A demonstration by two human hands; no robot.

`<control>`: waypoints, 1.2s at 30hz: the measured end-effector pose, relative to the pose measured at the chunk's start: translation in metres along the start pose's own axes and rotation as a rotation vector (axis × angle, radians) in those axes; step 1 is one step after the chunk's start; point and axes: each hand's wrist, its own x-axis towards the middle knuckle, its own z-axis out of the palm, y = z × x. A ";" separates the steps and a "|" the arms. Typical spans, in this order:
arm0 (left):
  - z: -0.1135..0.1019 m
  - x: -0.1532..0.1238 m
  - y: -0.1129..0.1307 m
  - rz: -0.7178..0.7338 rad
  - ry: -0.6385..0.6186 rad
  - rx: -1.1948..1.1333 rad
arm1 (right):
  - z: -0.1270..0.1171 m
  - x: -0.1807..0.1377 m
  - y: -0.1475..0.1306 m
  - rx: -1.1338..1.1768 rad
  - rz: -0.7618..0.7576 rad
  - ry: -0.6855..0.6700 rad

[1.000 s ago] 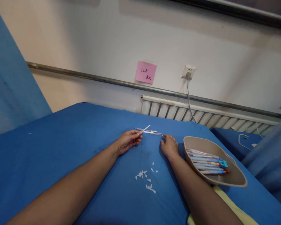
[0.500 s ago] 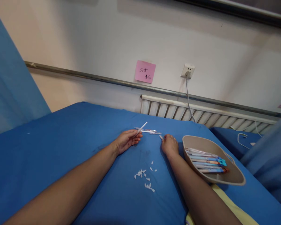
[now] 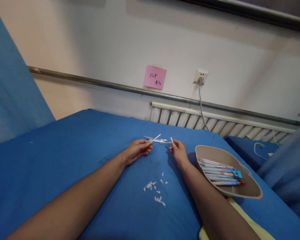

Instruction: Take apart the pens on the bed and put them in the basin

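My left hand (image 3: 136, 150) rests on the blue cloth and pinches a thin white pen refill (image 3: 155, 138) that points up and to the right. My right hand (image 3: 178, 150) is lifted slightly off the cloth and pinches a small white piece (image 3: 171, 140) at its fingertips, a short way right of the refill's tip. Between and behind the hands lie two or three pen parts (image 3: 157, 140) on the cloth. Nearer to me lies a scatter of several small white caps (image 3: 155, 191).
A beige tray (image 3: 250, 191) with several coloured pens (image 3: 221, 173) sits at my right forearm. The blue-covered table (image 3: 65, 156) runs to a wall with a radiator (image 3: 215, 121), a socket with a cable (image 3: 200, 77) and a pink note (image 3: 155, 77).
My right hand has risen from the cloth and moved slightly left, bringing the small white piece up toward the refill. My left hand has barely moved.
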 end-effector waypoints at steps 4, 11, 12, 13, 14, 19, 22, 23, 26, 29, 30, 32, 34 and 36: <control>0.001 0.002 -0.002 0.004 -0.010 0.034 | 0.005 -0.006 -0.005 0.222 0.021 -0.027; 0.005 0.001 -0.002 0.017 0.003 0.076 | -0.001 -0.012 -0.011 0.234 -0.001 0.006; 0.005 0.000 -0.002 0.018 0.006 0.084 | -0.002 -0.012 -0.013 0.237 -0.013 0.026; 0.006 0.000 -0.002 0.021 0.010 0.092 | -0.002 -0.012 -0.014 0.238 -0.023 0.046; 0.007 -0.001 -0.002 0.023 0.013 0.099 | -0.003 -0.012 -0.015 0.236 -0.032 0.065; 0.009 -0.002 -0.002 0.030 0.018 0.131 | -0.002 -0.011 -0.018 0.196 -0.030 0.113; 0.009 -0.001 -0.002 0.033 0.014 0.143 | -0.002 -0.010 -0.016 0.176 0.000 0.110; 0.009 -0.001 -0.002 0.035 0.014 0.146 | -0.002 -0.011 -0.015 0.174 0.014 0.097; 0.009 -0.001 -0.003 0.040 0.016 0.156 | 0.000 -0.011 -0.012 0.211 0.053 0.023; 0.009 0.000 -0.003 0.046 0.014 0.162 | 0.003 -0.012 -0.010 0.292 0.075 -0.031; 0.009 0.000 -0.003 0.048 0.012 0.164 | 0.004 -0.012 -0.010 0.312 0.080 -0.037; 0.009 0.001 -0.004 0.048 0.006 0.168 | 0.005 -0.011 -0.010 0.331 0.088 -0.040; 0.009 0.001 -0.004 0.047 0.003 0.173 | 0.004 -0.011 -0.010 0.338 0.098 -0.048; 0.009 0.002 -0.004 0.045 0.001 0.177 | 0.004 -0.011 -0.010 0.348 0.109 -0.063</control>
